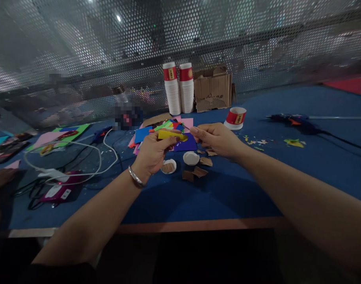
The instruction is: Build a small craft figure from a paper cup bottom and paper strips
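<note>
Our two forearms lie nearest the camera, reaching over the blue table (pixel 216 205) from either side. Our left hand (pixel 151 154) pinches the yellow paper (pixel 168 135) between thumb and fingers, above the pile of coloured paper (pixel 143 135). Our right hand (pixel 213 137) has its fingertips closed on a thin dark item (pixel 185 126), too small for us to name.

We judge that the yellow paper could crease or tear if that item snags its free end, or slip if our left pinch loosens. A low wrist could also nudge the small white cup piece (pixel 191 158) or scatter the cardboard scraps (pixel 200 172), since both lie just below our hands.

The yellow paper's long axis runs roughly left to right, dipping slightly rightward, and its free end points towards our right hand. We cannot tell whether the two held things touch.
</note>
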Demonstrator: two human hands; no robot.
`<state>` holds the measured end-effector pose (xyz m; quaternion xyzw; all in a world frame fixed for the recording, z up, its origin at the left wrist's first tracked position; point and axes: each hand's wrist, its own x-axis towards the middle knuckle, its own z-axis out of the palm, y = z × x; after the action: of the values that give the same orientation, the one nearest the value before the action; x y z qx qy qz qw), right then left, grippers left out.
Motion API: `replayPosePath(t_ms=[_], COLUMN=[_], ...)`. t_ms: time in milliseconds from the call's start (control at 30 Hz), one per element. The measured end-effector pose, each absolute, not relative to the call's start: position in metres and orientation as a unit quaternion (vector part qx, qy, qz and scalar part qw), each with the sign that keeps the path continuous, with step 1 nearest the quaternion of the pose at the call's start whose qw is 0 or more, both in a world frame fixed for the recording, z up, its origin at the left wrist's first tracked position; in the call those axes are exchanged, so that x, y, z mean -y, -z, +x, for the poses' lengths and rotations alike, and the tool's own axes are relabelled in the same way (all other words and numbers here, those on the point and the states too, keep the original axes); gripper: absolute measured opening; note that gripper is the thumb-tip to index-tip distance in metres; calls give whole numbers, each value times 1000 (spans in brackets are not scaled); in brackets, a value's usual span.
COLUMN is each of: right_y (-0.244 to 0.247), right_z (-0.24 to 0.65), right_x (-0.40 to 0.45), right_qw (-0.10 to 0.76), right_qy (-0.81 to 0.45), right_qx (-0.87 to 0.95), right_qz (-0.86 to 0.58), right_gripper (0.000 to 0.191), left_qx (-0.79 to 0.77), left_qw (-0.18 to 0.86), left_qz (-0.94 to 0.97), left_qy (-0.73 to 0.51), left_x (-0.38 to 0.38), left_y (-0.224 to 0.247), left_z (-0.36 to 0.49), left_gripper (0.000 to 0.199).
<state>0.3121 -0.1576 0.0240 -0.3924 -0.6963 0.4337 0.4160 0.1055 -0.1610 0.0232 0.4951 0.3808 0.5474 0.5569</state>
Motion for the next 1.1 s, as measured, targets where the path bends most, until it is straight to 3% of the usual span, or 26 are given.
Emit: replayPosePath(t_ms=[167, 400, 767, 1100], right_y=[-22, -20, -21, -25], right_z=[309, 308, 308, 308], right_x=[158, 158, 159, 164], right_qw=[412, 394, 399, 399], right_qy=[-431, -411, -413, -355], right_qx=[701, 729, 741, 765], right_qz=[-391, -379, -347, -361], right_gripper=[65, 62, 56, 57], left_qx=[-385, -366, -330, -316], left_qw=[555, 545, 536, 516], left_qz=[493, 510, 507, 527], left_qy=[-547, -556, -590, -597], left_x=[164, 164, 162, 167], left_y=[-23, -24, -23, -27], left_z=[106, 106, 104, 104], left_gripper=[37, 27, 41, 36])
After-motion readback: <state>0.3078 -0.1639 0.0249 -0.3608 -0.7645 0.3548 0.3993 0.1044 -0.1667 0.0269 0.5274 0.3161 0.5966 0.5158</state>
